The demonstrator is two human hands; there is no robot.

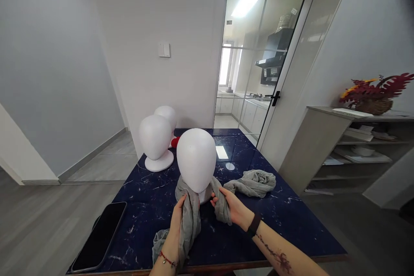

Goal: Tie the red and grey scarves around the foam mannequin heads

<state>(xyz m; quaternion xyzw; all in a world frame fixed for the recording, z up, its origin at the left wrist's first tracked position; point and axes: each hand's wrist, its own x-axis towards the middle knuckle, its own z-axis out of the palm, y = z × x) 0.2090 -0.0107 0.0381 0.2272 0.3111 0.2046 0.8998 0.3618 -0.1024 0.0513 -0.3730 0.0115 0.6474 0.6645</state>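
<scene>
A white mannequin head (196, 159) stands upright in the middle of the table. Around its neck runs a thin grey scarf (190, 220), which comes forward on both sides. My left hand (176, 224) is closed round the left length, and that end trails down to the table's front edge. On the right side, my right hand (231, 207) grips the other length just below the head. More grey fabric (254, 183) lies bunched on the table to the right; whether it joins the scarf behind my right hand I cannot tell.
Two more white mannequin heads, a nearer one (155, 138) and a farther one (166, 116), stand back left beside something red (175, 142). A black phone (100, 237) lies at the front left of the dark blue table (268, 228). Right of it is a shelf unit (299, 151).
</scene>
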